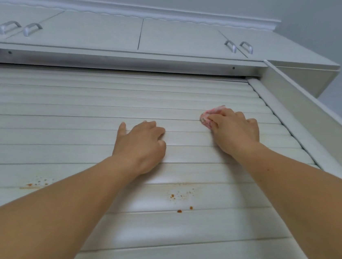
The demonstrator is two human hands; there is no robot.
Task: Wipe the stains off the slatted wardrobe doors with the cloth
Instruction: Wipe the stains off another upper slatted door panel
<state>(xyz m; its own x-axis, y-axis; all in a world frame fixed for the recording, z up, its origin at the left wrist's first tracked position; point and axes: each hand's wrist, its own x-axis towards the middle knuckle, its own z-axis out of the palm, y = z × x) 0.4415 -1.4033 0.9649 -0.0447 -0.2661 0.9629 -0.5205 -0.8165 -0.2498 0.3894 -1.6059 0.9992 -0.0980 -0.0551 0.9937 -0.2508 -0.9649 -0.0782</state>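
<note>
The white slatted wardrobe door [65, 117] fills the view, seen from below. My right hand [235, 131] holds a small pink cloth [209, 115] bunched under its fingers and presses it against a slat near the door's right edge. My left hand [140, 145] rests against the slats at the middle with its fingers curled, holding nothing. Orange-brown stain specks [179, 196] sit on a lower slat between my forearms. A second patch of specks and a smear [36, 183] lies to the left, beside my left forearm.
Above the door runs a metal track [120, 63]. Over it are upper cabinet doors [100, 29] with silver handles [31, 28] at left and silver handles [238, 46] at right. The wardrobe's side frame [299, 114] borders the slats on the right.
</note>
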